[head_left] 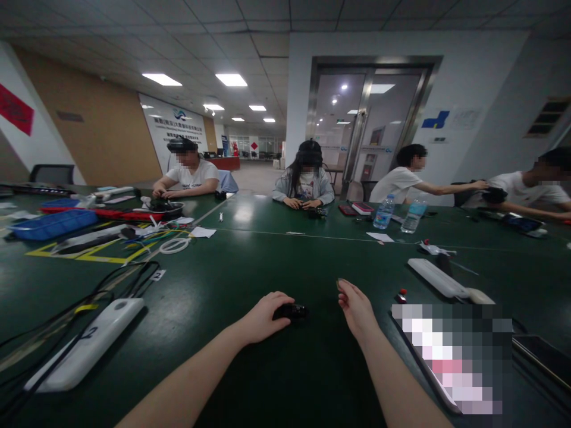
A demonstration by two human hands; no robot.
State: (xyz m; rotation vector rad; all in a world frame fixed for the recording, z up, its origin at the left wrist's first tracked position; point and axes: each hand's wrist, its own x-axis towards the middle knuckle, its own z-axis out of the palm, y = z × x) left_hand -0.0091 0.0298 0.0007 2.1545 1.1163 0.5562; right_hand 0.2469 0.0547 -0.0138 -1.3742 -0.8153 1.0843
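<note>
My left hand [267, 316] is closed around a small black object [294, 311] with a glossy end, resting on the dark green table [250, 261]. Its exact kind is not clear from here. To the right, my right hand [355, 306] is raised a little over the table, thumb and fingers pinched together. A tiny thing shows at those fingertips, too small to name. The two hands are apart, with bare tabletop between them.
A white power bank-like case [89, 345] with black cables lies at left. On the right are a tablet-like device [428, 362], a white bar [435, 277] and two water bottles [384, 212]. A blue tray [53, 224] stands far left. Several people sit across the table.
</note>
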